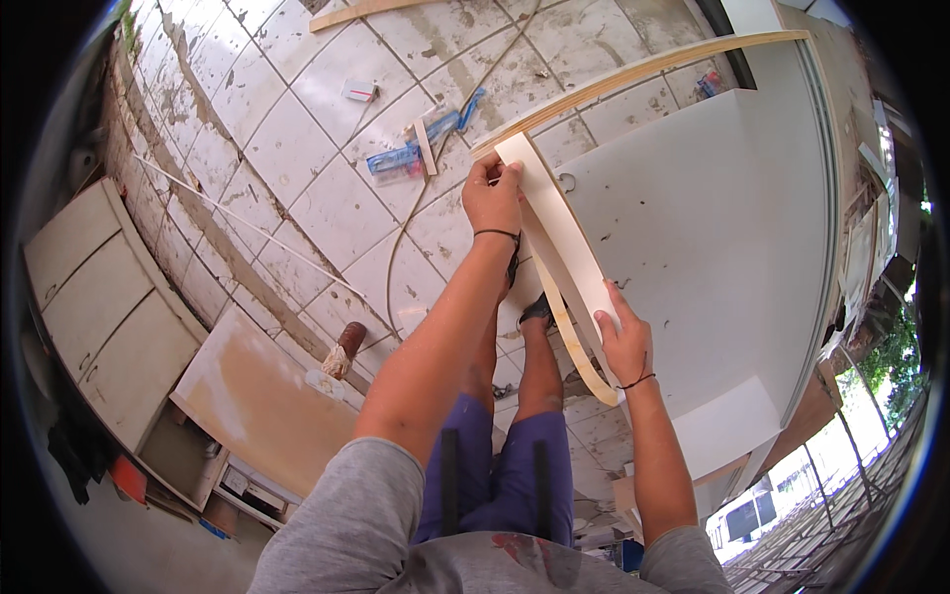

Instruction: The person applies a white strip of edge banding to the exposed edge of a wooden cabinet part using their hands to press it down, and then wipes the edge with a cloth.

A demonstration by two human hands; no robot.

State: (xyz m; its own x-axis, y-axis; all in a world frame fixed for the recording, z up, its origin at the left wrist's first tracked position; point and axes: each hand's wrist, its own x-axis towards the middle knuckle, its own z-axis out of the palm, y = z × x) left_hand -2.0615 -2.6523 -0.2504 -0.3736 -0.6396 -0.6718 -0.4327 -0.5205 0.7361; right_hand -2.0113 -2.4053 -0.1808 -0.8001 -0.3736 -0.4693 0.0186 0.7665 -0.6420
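Note:
My left hand is closed at the upper end of a narrow white board, thumb and fingertips pressed together beside its edge. My right hand grips the board lower down, thumb on its face and fingers round the far edge. Below the board hangs a thin, bendy strip, yellowish on the side I see, bowing down to a curve near my right wrist. The strip's upper end is hidden behind my left hand. The board's top end meets a long wooden edge of a large white panel unit.
Stained floor tiles hold a blue plastic package, a small white box, a cable and a brown cylinder. To the left are a drawer cabinet and a tan-smeared board. My feet stand beneath the strip.

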